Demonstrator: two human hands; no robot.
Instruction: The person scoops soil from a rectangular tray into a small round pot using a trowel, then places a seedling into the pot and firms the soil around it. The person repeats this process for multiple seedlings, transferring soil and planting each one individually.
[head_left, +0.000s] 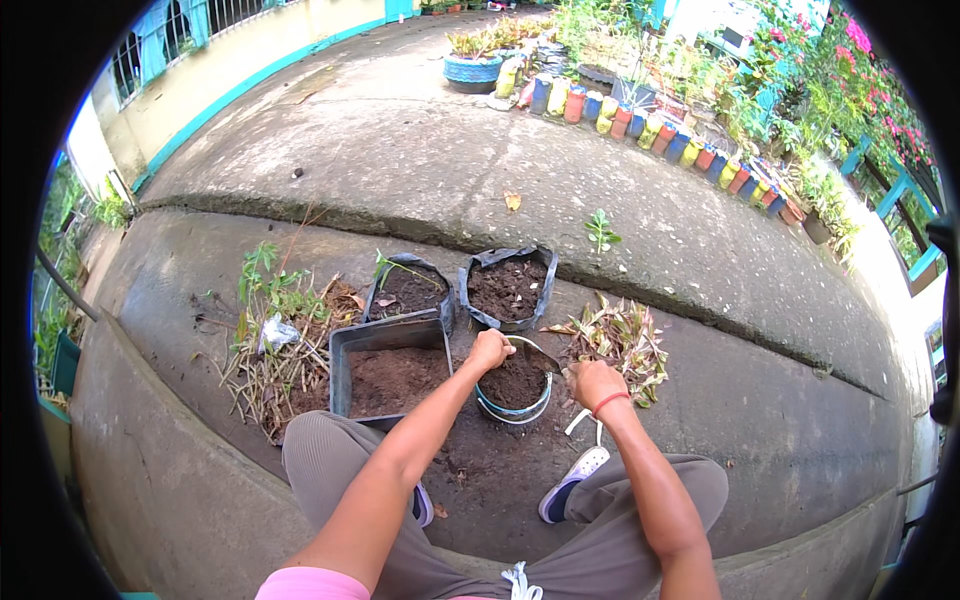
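Observation:
Between my feet stands a small round bucket (513, 415) of dark soil (512, 381). My left hand (491, 351) grips its far left rim. My right hand (597, 383), with a red band at the wrist, is closed around the handle of a hand trowel (546, 361); the handle is mostly hidden by the fingers. The trowel's dark blade reaches over the bucket's right rim to the soil. Left of the bucket, a black rectangular tub (337, 375) holds brown soil. Behind are two black plastic grow bags (550, 289) (448, 306) with soil; a green cutting lies across the left one.
Leafy cuttings (626, 345) lie right of the bucket. At the left is a heap of stems and roots (281, 367) with a crumpled clear plastic bag (277, 334). A raised concrete edge (420, 226) runs behind the bags, with a green sprig (601, 231) on the slab beyond.

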